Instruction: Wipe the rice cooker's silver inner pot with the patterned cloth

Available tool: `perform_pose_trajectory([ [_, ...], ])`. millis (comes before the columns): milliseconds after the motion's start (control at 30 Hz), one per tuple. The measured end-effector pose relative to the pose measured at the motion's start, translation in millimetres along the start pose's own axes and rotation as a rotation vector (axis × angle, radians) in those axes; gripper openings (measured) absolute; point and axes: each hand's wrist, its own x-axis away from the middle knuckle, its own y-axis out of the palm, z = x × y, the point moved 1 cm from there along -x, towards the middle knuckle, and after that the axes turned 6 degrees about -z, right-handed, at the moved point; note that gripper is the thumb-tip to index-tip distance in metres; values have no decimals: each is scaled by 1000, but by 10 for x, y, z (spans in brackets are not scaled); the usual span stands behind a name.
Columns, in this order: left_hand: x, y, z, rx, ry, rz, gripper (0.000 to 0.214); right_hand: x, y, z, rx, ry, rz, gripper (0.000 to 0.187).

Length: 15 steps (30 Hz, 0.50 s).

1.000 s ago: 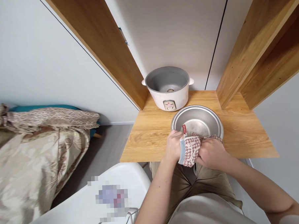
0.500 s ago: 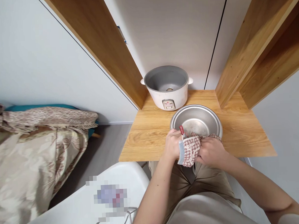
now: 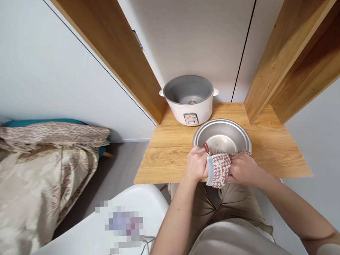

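A silver metal inner pot (image 3: 223,134) stands on the wooden desk (image 3: 171,153), close to its front edge. My left hand (image 3: 196,164) grips the pot's near left rim. My right hand (image 3: 243,168) presses a red-and-white patterned cloth (image 3: 220,169) with a red tag against the pot's near outer wall; the cloth drapes over the rim between both hands. Behind the pot sits a white rice cooker body (image 3: 189,100), lidless and with nothing inside.
Wooden shelf panels (image 3: 121,50) rise on both sides of the desk. A white chair (image 3: 112,227) is at lower left, beside my lap. A bed with a patterned beige blanket (image 3: 42,163) fills the left side.
The cloth and my right hand have shifted slightly right along the pot's near wall, and the cloth looks more bunched. The pot and cooker stay put.
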Motion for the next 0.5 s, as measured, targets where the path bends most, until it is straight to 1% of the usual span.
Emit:
perform_pose_trajectory([
  [133, 25, 47, -24, 10, -79, -26, 33, -58, -7, -86, 7, 59, -66, 39],
  [267, 23, 63, -69, 103, -123, -47, 38, -124, -41, -200, -2, 115, -100, 34],
  [367, 13, 46, -76, 81, -105, -51, 39, -115, -59, -193, -18, 129, -104, 34],
  [500, 1, 6, -33, 24, -37, -53, 33, -39, -57, -71, -18, 83, -115, 37],
])
